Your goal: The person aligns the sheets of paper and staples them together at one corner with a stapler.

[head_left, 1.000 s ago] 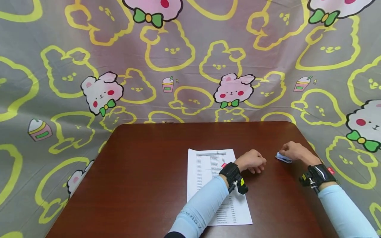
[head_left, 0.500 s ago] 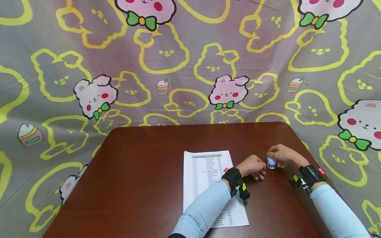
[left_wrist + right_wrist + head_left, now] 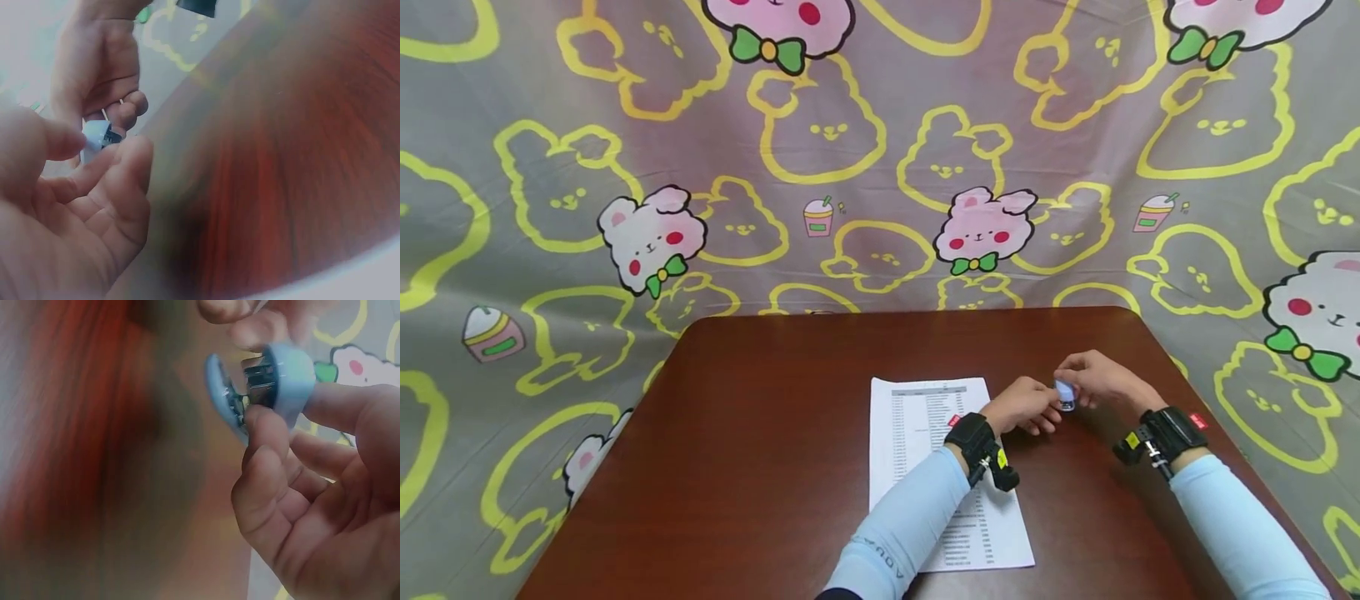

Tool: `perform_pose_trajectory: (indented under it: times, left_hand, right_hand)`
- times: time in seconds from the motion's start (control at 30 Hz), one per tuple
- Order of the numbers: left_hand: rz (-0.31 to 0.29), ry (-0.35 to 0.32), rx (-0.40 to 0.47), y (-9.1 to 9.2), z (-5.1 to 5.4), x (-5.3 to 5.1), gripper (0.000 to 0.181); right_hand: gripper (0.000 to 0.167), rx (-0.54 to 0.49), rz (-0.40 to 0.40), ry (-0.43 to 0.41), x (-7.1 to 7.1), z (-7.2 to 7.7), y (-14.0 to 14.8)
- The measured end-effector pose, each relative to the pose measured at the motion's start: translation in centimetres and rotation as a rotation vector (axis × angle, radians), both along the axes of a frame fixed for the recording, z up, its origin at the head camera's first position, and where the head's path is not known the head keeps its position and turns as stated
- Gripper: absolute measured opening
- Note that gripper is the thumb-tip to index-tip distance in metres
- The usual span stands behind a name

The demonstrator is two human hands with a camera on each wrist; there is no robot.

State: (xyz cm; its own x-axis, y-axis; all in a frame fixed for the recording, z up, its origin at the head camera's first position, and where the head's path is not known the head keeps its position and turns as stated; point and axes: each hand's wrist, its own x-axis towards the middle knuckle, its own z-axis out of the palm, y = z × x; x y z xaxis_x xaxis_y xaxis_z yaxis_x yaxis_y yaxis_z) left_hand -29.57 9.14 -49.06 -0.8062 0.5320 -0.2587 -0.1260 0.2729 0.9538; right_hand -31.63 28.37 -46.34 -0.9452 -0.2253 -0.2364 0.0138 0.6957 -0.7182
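A small light-blue stapler (image 3: 1064, 395) is held above the table by my right hand (image 3: 1097, 379), whose thumb and fingers pinch it. The right wrist view shows the stapler (image 3: 294, 381) with its jaws spread apart and dark metal parts inside. My left hand (image 3: 1024, 407) is close beside the stapler, fingers bent and thumb towards them. In the left wrist view, the stapler (image 3: 95, 139) appears between the left hand's (image 3: 81, 219) thumb and fingers, partly hidden. Whether the left fingertips touch it or hold something small, I cannot tell.
Printed white paper (image 3: 917, 467) lies on the brown wooden table (image 3: 760, 450), partly under the left forearm. Behind the table hangs a grey cartoon-patterned cloth (image 3: 865, 150). Each wrist wears a black camera band.
My right hand has lifted the stapler off the right side of the table and carried it left, turning it, to the left hand. The left hand has stayed nearly in place.
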Motion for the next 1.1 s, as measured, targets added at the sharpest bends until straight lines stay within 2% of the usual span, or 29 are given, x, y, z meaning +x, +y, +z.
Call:
perform_pose_trajectory:
  times: [0.3, 0.47, 0.6, 0.83, 0.93, 1.1]
  left_hand:
    - [0.029, 0.092, -0.084, -5.7, 1.0, -3.3, 0.039]
    - [0.019, 0.114, -0.131, -7.9, 2.0, -4.9, 0.040]
    - [0.049, 0.095, -0.129, -9.0, 2.6, -6.0, 0.039]
    - [0.149, 0.039, -0.125, -9.8, 2.7, -6.4, 0.035]
    - [0.191, 0.031, -0.140, -10.3, 2.3, -6.5, 0.036]
    - [0.231, -0.030, -0.151, -11.0, 1.4, -6.7, 0.036]
  right_hand:
    - [0.035, -0.024, 0.049, 0.112, -2.9, 0.6, -5.7]
    - [0.035, -0.055, 0.018, 0.107, -4.5, 1.0, -8.0]
    - [0.036, -0.084, -0.003, 0.102, -5.9, 1.3, -9.5]
    - [0.034, -0.132, -0.002, 0.044, -7.3, 0.6, -10.9]
    - [0.033, -0.153, 0.016, 0.031, -7.8, 0.1, -11.4]
    - [0.033, -0.127, 0.046, -0.007, -8.6, -0.6, -12.5]
